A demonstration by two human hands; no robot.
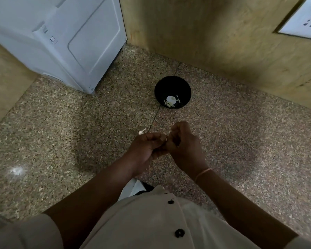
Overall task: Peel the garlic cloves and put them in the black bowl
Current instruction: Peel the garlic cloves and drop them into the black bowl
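**Above the worktop's near middle, a clove is being peeled**

Across the speckled stone worktop [61, 141], the biggest thing is a white appliance [65, 42] filling the far left corner. Wooden wall panels [223, 42] close the far and right edges, and a white socket plate [305, 22] sits high on the right. The black bowl [169, 87] stands toward the far edge, near the wall corner and well apart from the hands. A few pale pieces [171, 101] lie in its bottom; whether they are cloves or skin is too small to tell.

Nearer the front edge, the left hand [145, 148] and right hand [183, 144] meet above the worktop with their fingers curled tight. Between their fingertips shows a pale sliver of the garlic clove [164, 139]; both hands appear to pinch it, though most of it is hidden. A small scrap of peel [142, 131] lies on the worktop just beyond the left hand.

The step in hand looks like stripping the skin. Next, the bared clove needs a reach forward to the bowl, with the loose skin kept out of it.
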